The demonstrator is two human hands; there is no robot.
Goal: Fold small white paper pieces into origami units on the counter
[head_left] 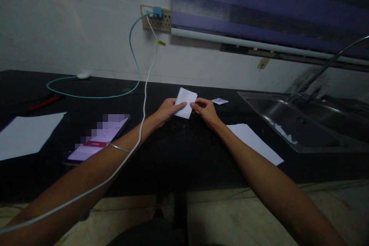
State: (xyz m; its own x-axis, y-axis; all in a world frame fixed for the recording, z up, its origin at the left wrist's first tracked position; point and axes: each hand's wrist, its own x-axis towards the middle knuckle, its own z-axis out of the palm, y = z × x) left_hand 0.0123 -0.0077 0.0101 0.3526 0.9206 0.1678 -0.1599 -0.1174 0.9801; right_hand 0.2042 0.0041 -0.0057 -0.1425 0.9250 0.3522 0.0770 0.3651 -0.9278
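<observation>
A small folded white paper (185, 102) is held upright just above the black counter (178, 150), near its middle. My left hand (166, 110) pinches its left edge and my right hand (205, 110) pinches its right edge. Both hands have the fingers closed on the paper. A thin bangle sits on my left forearm.
A lit phone (99, 138) lies left of my left arm, with a white cable (145, 96) running over that arm up to a wall socket (156, 18). White sheets lie at the far left (27, 134) and under my right forearm (255, 142). A small folded scrap (220, 101) and a steel sink (302, 123) are at the right.
</observation>
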